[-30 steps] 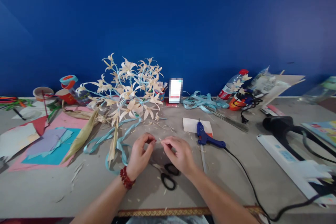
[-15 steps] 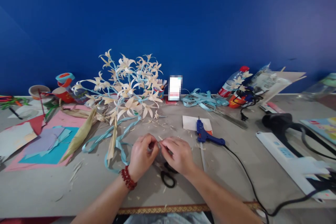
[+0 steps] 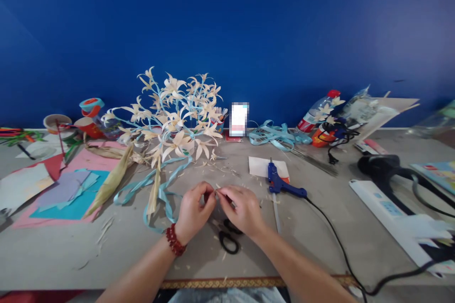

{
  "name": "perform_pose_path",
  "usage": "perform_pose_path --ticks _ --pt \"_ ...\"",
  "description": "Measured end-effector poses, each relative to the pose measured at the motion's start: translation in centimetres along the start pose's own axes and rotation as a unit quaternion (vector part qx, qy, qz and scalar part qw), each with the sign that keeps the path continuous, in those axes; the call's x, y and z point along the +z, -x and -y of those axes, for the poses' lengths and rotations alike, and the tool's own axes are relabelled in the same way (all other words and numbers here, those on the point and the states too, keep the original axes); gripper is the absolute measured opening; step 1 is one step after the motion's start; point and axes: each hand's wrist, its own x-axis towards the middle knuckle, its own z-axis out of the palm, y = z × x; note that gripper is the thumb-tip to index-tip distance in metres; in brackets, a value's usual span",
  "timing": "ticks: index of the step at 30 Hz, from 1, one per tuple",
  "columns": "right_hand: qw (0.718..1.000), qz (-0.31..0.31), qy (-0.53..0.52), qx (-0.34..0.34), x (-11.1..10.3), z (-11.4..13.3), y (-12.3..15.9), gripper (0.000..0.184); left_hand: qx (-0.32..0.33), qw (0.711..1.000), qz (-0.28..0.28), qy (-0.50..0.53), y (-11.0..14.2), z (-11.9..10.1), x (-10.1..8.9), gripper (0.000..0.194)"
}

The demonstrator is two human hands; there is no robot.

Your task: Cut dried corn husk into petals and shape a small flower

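My left hand [image 3: 196, 209], with a red bead bracelet [image 3: 174, 240] at the wrist, is closed in a pinch. Close against it my right hand [image 3: 241, 209] pinches too, fingertips meeting near the table's middle. Between the fingertips shows a tiny pale piece, too small to name. Below the hands lie scissors with black handles [image 3: 229, 242], their blades partly hidden. A blue glue gun [image 3: 280, 182] rests right of my right hand on white card [image 3: 256, 166]. Left of my left hand are light blue ribbon [image 3: 164, 202] and a strip of dried husk [image 3: 153, 196].
Cream husk flowers [image 3: 177, 118] on blue stems spread behind the hands. Blue ribbon [image 3: 273, 135], a bottle [image 3: 313, 116] and a phone [image 3: 239, 119] stand or lie at the back. Coloured paper [image 3: 64, 199] covers the left; a power strip [image 3: 384, 218] and a black cord [image 3: 330, 232] lie right.
The whole view has shifted slightly, so table things sit a little further right. Both hands keep their pinch together, with only small finger movement.
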Motion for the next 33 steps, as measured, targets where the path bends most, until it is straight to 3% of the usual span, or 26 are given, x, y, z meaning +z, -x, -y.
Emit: perform_pose_path --ticks 5,8,13,18,25,29,33 --pt "0.999 -0.042 0.011 -0.013 -0.6 0.2 0.4 0.015 0.009 0.996 -0.044 -0.082 -0.3 1.0 -0.6 0.012" --pt "0.998 -0.056 -0.018 0.006 -0.8 0.0 0.3 0.015 0.005 0.998 -0.048 -0.040 -0.4 0.9 -1.0 0.013" --pt "0.999 -0.019 -0.020 0.019 -0.4 0.0 0.1 0.017 0.027 0.999 0.003 0.022 0.0 -0.4 -0.3 0.009" --pt "1.000 -0.023 0.001 0.006 0.0 0.4 0.2 0.017 0.009 1.000 -0.019 0.018 0.2 -0.5 0.4 0.015" --pt "0.997 -0.069 -0.043 0.009 -0.4 0.4 0.4 0.016 -0.014 0.998 -0.064 0.008 0.0 0.7 -0.5 0.015" --pt "0.998 -0.041 -0.043 0.010 -0.4 0.2 0.2 0.017 0.036 0.998 -0.039 0.025 0.0 0.3 -0.8 0.012" --pt "1.000 -0.009 0.000 0.002 -0.1 0.2 0.2 0.016 0.087 0.996 -0.013 -0.022 0.1 -0.4 -0.5 0.011"
